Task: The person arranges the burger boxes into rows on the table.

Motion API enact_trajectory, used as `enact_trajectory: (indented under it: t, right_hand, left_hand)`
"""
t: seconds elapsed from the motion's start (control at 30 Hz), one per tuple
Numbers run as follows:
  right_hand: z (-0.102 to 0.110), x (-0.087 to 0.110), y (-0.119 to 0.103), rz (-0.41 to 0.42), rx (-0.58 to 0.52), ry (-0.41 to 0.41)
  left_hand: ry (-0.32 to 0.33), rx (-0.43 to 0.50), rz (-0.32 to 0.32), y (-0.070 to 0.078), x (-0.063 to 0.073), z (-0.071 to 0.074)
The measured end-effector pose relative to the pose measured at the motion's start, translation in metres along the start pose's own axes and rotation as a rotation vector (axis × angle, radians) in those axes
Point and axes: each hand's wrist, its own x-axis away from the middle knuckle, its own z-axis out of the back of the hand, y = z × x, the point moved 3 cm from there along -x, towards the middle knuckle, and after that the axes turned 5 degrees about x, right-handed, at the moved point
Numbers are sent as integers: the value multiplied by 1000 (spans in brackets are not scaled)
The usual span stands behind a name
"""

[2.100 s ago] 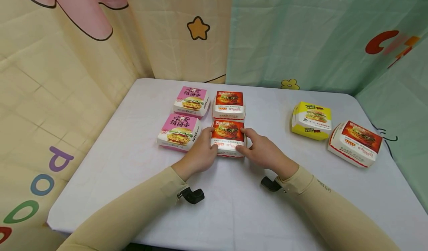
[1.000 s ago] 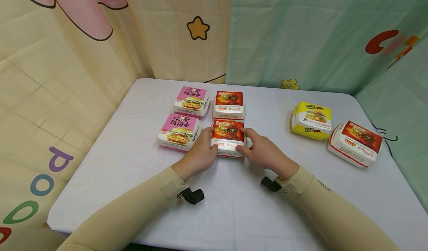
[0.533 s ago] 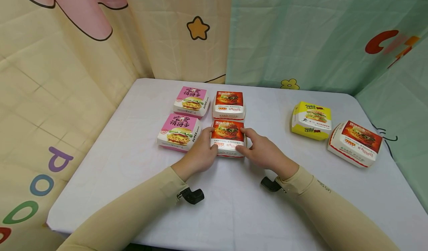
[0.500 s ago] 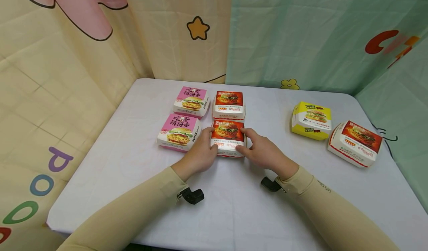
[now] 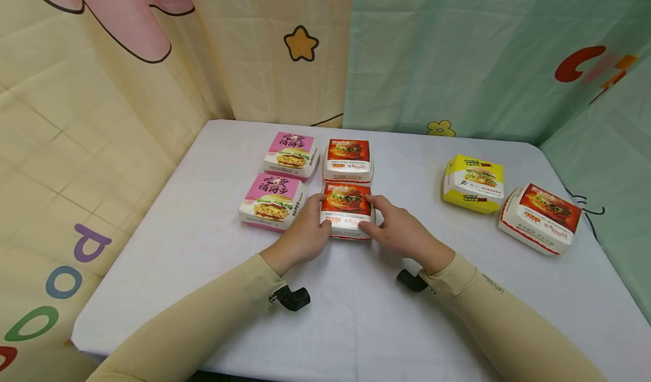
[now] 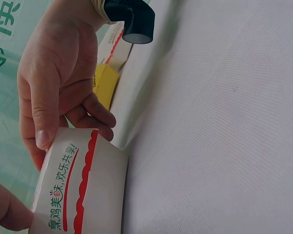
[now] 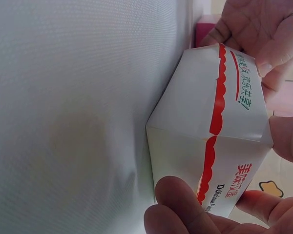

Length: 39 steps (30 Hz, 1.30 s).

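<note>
In the head view, a white burger box with a red burger-picture lid sits at the middle of the table. My left hand grips its left side, thumb near the front corner. Opposite it, my right hand holds the right side, thumb on the front edge of the lid. The right wrist view has the box with its base down at the cloth and right fingers curled along its side. A matching red-and-white box stands directly behind it. Parts of the left fingers are hidden beside the box.
Two pink-and-white burger boxes, one behind the other, stand left of the held one. At the right are a yellow burger box and another angled red-and-white box. Curtains border the white-covered table.
</note>
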Motion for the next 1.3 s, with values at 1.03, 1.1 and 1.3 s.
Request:
enact_trajectory:
  t: [1.03, 1.1, 1.3]
  right_hand:
    - [-1, 1, 0, -10, -1, -4]
    - [-1, 1, 0, -7, -1, -3]
    - [0, 2, 0, -3, -7, 4]
  left_hand:
    - [-1, 5, 0, 1, 2, 0]
    - [-1, 5, 3, 1, 2, 1]
    - [-2, 2, 13, 1, 2, 0]
